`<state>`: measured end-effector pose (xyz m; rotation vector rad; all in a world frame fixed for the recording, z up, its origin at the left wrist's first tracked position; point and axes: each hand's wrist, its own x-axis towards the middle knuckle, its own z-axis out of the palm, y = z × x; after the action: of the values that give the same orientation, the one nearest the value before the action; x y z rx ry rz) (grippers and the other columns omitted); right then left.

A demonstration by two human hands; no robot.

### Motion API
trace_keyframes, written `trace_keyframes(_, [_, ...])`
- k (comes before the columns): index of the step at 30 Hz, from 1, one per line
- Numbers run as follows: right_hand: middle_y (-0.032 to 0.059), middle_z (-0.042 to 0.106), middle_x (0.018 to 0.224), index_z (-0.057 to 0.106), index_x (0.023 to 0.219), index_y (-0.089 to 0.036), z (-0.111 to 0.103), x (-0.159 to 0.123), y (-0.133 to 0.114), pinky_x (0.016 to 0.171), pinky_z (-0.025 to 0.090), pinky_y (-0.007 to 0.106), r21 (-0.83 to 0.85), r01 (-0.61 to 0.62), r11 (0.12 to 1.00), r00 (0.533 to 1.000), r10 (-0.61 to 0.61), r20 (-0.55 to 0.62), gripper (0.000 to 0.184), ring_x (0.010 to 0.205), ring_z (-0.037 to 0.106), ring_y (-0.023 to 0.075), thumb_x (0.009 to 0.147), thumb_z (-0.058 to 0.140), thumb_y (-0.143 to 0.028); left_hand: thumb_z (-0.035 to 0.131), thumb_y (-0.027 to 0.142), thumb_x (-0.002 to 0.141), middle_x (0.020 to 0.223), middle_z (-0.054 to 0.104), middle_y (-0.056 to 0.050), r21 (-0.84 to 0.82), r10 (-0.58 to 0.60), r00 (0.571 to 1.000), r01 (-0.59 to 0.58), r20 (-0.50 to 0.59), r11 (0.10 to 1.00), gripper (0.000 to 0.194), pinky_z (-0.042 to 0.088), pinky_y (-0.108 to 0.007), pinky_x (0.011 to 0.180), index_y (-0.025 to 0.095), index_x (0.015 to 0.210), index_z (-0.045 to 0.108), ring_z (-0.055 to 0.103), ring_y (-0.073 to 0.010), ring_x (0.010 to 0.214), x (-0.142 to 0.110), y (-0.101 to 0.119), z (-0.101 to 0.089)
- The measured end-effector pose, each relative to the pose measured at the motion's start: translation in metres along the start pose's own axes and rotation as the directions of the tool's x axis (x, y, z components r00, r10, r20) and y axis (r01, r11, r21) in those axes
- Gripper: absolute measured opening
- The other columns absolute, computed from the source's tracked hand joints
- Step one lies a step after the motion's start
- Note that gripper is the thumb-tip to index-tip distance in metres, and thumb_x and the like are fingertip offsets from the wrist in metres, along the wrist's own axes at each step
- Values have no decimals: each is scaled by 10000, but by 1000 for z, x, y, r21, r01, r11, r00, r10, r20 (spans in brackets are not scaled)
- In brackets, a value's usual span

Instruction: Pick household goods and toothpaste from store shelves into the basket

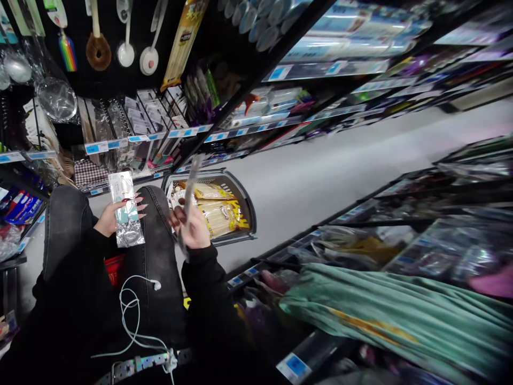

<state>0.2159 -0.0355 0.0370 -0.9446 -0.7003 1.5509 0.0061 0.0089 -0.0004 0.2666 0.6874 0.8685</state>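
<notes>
Near my left knee, my left hand (106, 218) is closed round a flat clear plastic packet (127, 206) with a white and teal card inside; its exact contents are too small to tell. Right of it, my right hand (197, 230) grips a thin flat packet (194, 179) seen edge-on, held upright and slightly blurred. Behind that hand, a dark shopping basket (253, 216) stands on the floor, holding yellow packs of chopsticks (218, 216) and other packages partly hidden by the hand.
Shelves with price labels (98, 147) rise ahead, hung with brushes (98, 52), a strainer (56, 99) and packaged utensils. A grey floor aisle (320, 166) runs off to the right. Folded green cloth (372, 305) sits on the right shelf. White earphones (156, 285) dangle over my lap.
</notes>
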Motion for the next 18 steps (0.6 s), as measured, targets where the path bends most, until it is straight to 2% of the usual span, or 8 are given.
trace_keyframes(4, [-155, 129, 408, 392, 796, -257, -12, -1, 18, 392, 141, 241, 305, -93, 948, 983, 38, 182, 353, 323, 13, 66, 751, 632, -511, 439, 110, 829, 1214, 642, -165, 14, -12, 1000, 12, 1, 1000, 571, 433, -536, 1000, 85, 1399, 410, 590, -318, 1140, 0, 0, -1])
trace_keyframes(7, [-163, 86, 383, 346, 755, -255, -17, 1, 29, 398, 148, 236, 340, -94, 936, 969, 8, 246, 403, 304, -12, 66, 749, 629, -541, 435, 107, 840, 1184, 662, -149, 10, -10, 1000, 10, -4, 1000, 524, 443, -520, 997, 83, 1363, 453, 613, -304, 1107, 0, 0, -2])
trace_keyframes(10, [-149, 125, 409, 353, 760, -256, -14, 2, 25, 411, 171, 236, 221, -65, 973, 980, 21, 197, 387, 318, 32, 71, 775, 581, -568, 435, 105, 842, 1181, 663, -151, 5, -11, 1000, 11, -8, 1000, 504, 449, -515, 993, 67, 1344, 469, 616, -302, 1101, 1, 0, -2])
trace_keyframes(13, [-107, 255, 476, 397, 782, -250, -21, 6, 9, 450, 245, 245, -111, 48, 993, 997, -54, -50, 344, 367, 197, 93, 826, 489, -579, 441, 102, 832, 1206, 648, -157, 6, -21, 1000, 21, -2, 1000, 529, 444, -522, 995, 66, 1359, 453, 604, -310, 1118, 1, 0, -2])
trace_keyframes(15, [-60, 383, 561, 440, 803, -234, -40, 13, -1, 524, 316, 258, -493, 105, 864, 924, -268, -274, 328, 473, 357, 120, 860, 434, -557, 447, 105, 827, 1213, 644, -157, 8, -27, 1000, 27, -3, 1000, 539, 435, -533, 999, 73, 1365, 450, 603, -316, 1118, 1, 0, -2])
trace_keyframes(16, [-29, 449, 619, 466, 819, -220, -53, 17, -5, 571, 339, 267, -682, 46, 730, 862, -374, -342, 323, 550, 424, 137, 881, 406, -531, 448, 106, 827, 1212, 645, -156, 9, -28, 1000, 28, -7, 1000, 537, 431, -537, 1001, 74, 1363, 452, 606, -317, 1112, 2, 0, -2])
trace_keyframes(17, [6, 509, 687, 495, 847, -202, -68, 22, -7, 616, 351, 276, -819, -78, 569, 809, -444, -385, 320, 630, 473, 156, 905, 374, -493, 446, 107, 828, 1213, 645, -155, 9, -29, 1000, 29, -12, 1000, 534, 428, -540, 1003, 74, 1361, 455, 609, -316, 1108, 2, 0, -2])
trace_keyframes(18, [43, 559, 762, 522, 891, -182, -84, 27, -8, 653, 355, 284, -887, -242, 394, 784, -459, -418, 326, 704, 510, 174, 929, 338, -447, 444, 106, 829, 1215, 644, -152, 10, -30, 999, 30, -13, 999, 532, 426, -540, 1005, 74, 1360, 455, 609, -315, 1108, 2, 0, -2])
